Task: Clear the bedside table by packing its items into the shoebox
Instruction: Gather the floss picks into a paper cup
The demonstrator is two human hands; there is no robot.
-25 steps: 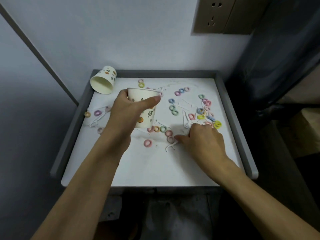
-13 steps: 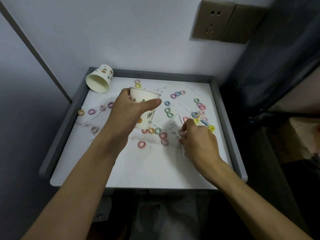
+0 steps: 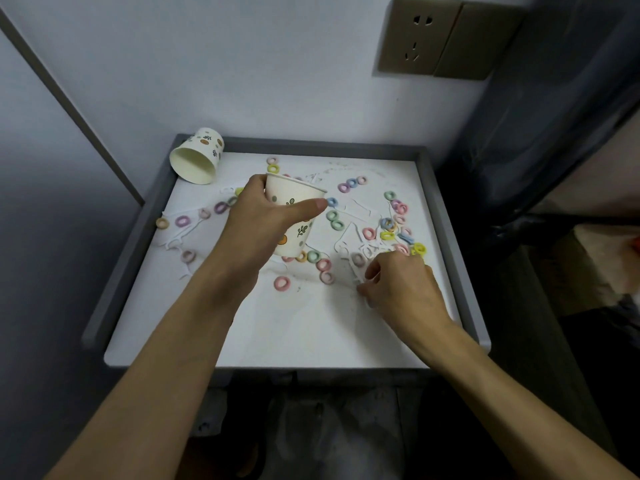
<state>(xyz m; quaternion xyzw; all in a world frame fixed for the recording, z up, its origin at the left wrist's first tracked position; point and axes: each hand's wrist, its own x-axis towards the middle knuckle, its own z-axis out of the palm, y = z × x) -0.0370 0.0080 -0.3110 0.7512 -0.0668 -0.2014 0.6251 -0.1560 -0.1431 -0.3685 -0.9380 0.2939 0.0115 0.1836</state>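
Note:
The bedside table [image 3: 277, 334] has a white top and a raised grey rim. Several small coloured hair rings [image 3: 282, 283] and white floss picks [image 3: 180, 237] lie scattered over it. My left hand [image 3: 263, 220] grips an upright patterned paper cup [image 3: 294, 192] near the middle of the table. My right hand [image 3: 401, 289] is at the right side, fingers curled, pinching white floss picks [image 3: 358, 280] against the tabletop beside a cluster of rings [image 3: 391, 230].
A second patterned paper cup [image 3: 197, 157] lies on its side at the back left corner, mouth toward me. The wall behind carries a socket plate [image 3: 415, 39]. A dark curtain [image 3: 554, 133] hangs at the right.
My right hand has drawn back toward me and gathered floss picks under its fingers. My left hand keeps the cup in the same place. The camera has tilted up a little.

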